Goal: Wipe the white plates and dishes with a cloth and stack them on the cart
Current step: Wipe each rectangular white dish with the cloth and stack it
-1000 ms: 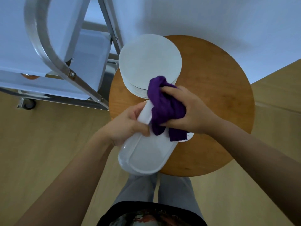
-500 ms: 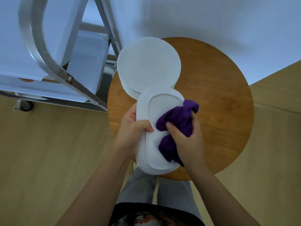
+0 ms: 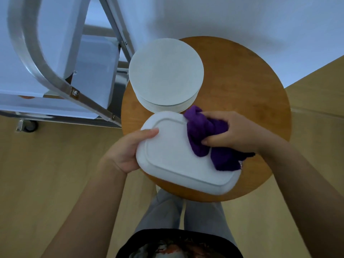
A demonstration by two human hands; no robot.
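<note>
A white oblong dish [image 3: 173, 159] is held bottom side up over the near edge of a round wooden table [image 3: 242, 84]. My left hand [image 3: 128, 149] grips its left rim, thumb on top. My right hand [image 3: 232, 133] holds a bunched purple cloth [image 3: 206, 138] and presses it on the dish's upper right part. A stack of round white plates [image 3: 165, 73] stands on the table just beyond the dish.
A metal cart [image 3: 55, 86] with white shelves and a caster wheel [image 3: 29, 125] stands to the left, close against the table. A white wall lies behind. Wooden floor runs on both sides, and my legs are below the table edge.
The dish has turned from lengthwise to slanting across, down to the right. My right hand with the cloth has moved from the dish's right side up to its upper right.
</note>
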